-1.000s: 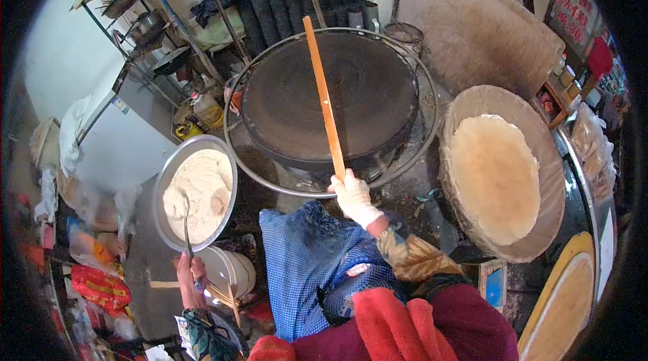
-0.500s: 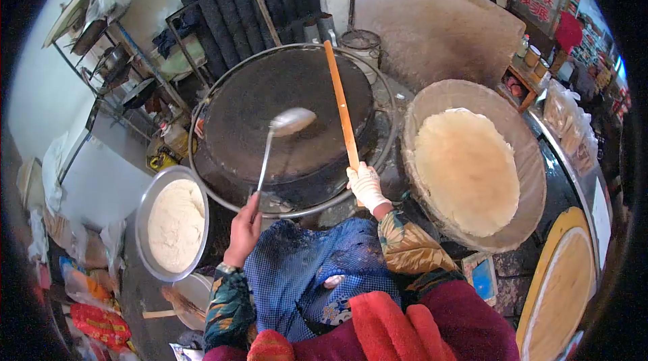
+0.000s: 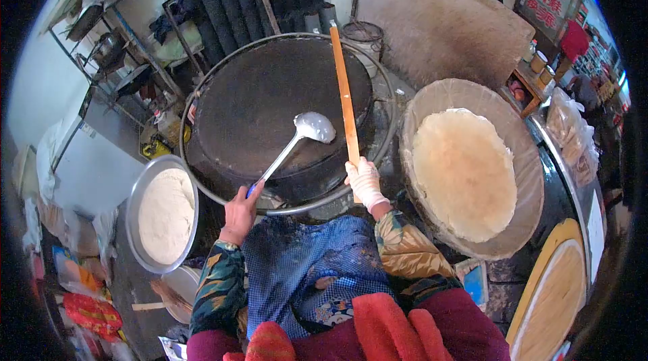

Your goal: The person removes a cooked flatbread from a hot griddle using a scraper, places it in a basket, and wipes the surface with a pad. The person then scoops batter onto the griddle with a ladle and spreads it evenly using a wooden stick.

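Observation:
My left hand (image 3: 239,215) is wrapped round the blue-ended handle of a metal ladle (image 3: 314,127). The ladle's bowl, coated with pale batter, is over the right part of a large round black griddle (image 3: 270,91). In a white glove, my right hand (image 3: 364,181) grips the near end of a long flat wooden stick (image 3: 343,91). That stick reaches across the right side of the griddle toward its far rim. Left of the griddle is a metal basin (image 3: 132,226) filled with pale batter (image 3: 164,216).
On the right, a wide cloth-lined basket (image 3: 530,192) holds thin round flatbreads (image 3: 466,172). A round wooden board (image 3: 550,300) stands at the lower right. Metal shelving with pots (image 3: 108,50) is at the far left. A bucket (image 3: 364,40) sits behind the griddle.
The ladle's bowl has moved right and slightly nearer over the griddle, and its blur is gone. The stick has shifted only slightly, and both hands keep their hold.

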`<state>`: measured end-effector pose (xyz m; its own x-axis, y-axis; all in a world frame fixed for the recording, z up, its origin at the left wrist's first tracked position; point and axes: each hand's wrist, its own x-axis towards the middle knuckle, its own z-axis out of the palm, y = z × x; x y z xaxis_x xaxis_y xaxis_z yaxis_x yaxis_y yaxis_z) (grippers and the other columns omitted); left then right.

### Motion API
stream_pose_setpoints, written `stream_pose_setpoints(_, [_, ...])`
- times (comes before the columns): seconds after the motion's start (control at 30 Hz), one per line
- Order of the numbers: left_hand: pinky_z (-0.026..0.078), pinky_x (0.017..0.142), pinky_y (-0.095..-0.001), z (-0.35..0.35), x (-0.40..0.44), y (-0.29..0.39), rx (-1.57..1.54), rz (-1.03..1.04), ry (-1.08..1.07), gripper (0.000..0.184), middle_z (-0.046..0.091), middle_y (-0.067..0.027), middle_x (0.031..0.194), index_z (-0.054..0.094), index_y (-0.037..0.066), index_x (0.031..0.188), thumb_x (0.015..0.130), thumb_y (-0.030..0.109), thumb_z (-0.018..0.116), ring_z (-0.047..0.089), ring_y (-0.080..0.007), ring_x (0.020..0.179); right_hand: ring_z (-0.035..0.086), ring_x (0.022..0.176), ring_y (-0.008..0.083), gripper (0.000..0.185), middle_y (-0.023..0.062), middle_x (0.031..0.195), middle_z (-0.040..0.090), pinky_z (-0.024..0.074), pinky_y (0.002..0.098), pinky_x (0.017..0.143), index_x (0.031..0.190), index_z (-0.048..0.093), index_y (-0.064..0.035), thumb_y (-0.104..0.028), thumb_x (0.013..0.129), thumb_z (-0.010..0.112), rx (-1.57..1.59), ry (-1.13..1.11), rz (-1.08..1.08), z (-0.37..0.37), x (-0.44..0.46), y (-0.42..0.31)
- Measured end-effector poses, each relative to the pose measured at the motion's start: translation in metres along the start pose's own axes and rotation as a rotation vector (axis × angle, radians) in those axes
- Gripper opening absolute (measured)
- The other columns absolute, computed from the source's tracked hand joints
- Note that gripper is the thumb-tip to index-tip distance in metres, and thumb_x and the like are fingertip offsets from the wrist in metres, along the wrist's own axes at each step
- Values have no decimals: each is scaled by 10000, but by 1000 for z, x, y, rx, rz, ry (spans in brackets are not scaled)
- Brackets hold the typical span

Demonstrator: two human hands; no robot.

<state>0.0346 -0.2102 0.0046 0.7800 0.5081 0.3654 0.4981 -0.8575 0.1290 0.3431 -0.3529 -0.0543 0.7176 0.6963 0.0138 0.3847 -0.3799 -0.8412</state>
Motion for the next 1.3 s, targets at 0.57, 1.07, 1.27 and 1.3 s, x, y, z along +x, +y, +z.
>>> stream_pose_setpoints(0.57, [455,566,-254,-69,-93,-45,-865,-871,585,456,618,-62,938,484,27,1319,872,38,569,504,-96,617,539,453,146,198,63,655,576,442,282,355,927,517,-113,-309,953,517,511,-490,300,-53,-36,-52])
stream_pose_setpoints(1.07, [464,805,-521,27,-332,-204,18,-1127,75,275,619,-310,918,600,-53,1003,753,9,503,577,-499,909,646,872,410,386,238,878,664,515,488,777,977,589,-33,-394,942,455,-680,-338,-108,4,-74,-81])
stream_pose_setpoints(1.27, [433,911,-473,5,-291,-200,255,-969,-190,383,588,-273,1071,560,-54,1133,795,118,613,524,-433,1062,640,880,418,374,260,888,657,495,524,779,1014,575,-29,-375,942,451,-594,-246,-66,5,-52,-90])
stream_pose_setpoints(1.3, [422,929,-472,-20,-247,-159,257,-929,-50,414,577,-260,1106,547,-56,1154,798,136,632,507,-416,1095,642,870,418,376,264,883,656,497,526,772,1037,559,-28,-375,943,448,-635,-301,-109,4,-56,-91])
